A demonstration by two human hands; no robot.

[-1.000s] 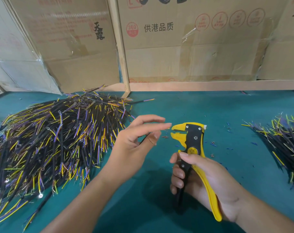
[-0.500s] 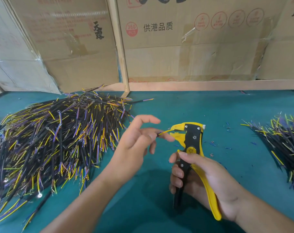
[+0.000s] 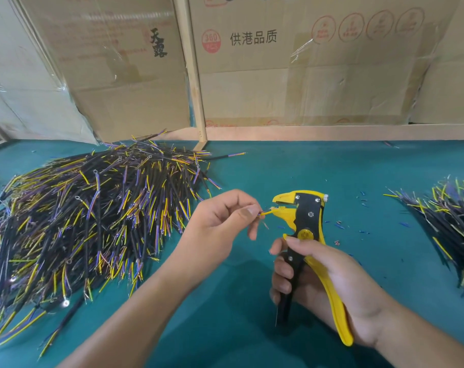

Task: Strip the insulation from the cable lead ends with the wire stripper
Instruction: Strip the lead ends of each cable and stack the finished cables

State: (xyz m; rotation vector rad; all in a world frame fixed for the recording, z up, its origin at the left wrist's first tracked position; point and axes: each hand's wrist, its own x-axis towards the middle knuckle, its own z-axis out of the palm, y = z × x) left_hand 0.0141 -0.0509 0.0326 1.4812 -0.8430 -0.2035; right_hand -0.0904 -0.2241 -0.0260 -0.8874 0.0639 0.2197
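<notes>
From the head camera, the left hand [image 3: 220, 221] pinches a thin yellow lead [image 3: 265, 213] between thumb and curled forefinger, the other fingers folded in beneath. The lead's tip sits in the open jaws of the wire stripper [image 3: 306, 229], just right of the pinch, resting on the lower jaw. The right hand [image 3: 323, 285] is wrapped round the stripper's two handles, thumb across the yellow dial, fingers curled round the black handle; the handles stand apart.

Half a second ago the left fingers were looser and the lead was only reaching the jaws; now the pinch is tighter and the tip lies inside. The right hand's hold looks unchanged.

The stripper is glossy yellow plastic with a black steel plate, silver screws and a beaked head. Well left of the pinch lies a bristling heap of cables [image 3: 92, 221], black-sheathed with yellow and purple ends, some with ring terminals. Well right of the stripper lies a smaller heap [image 3: 453, 229]. Bits of insulation fleck the smooth teal table [image 3: 358, 166]. Behind stand taped cardboard boxes [image 3: 278, 62].
</notes>
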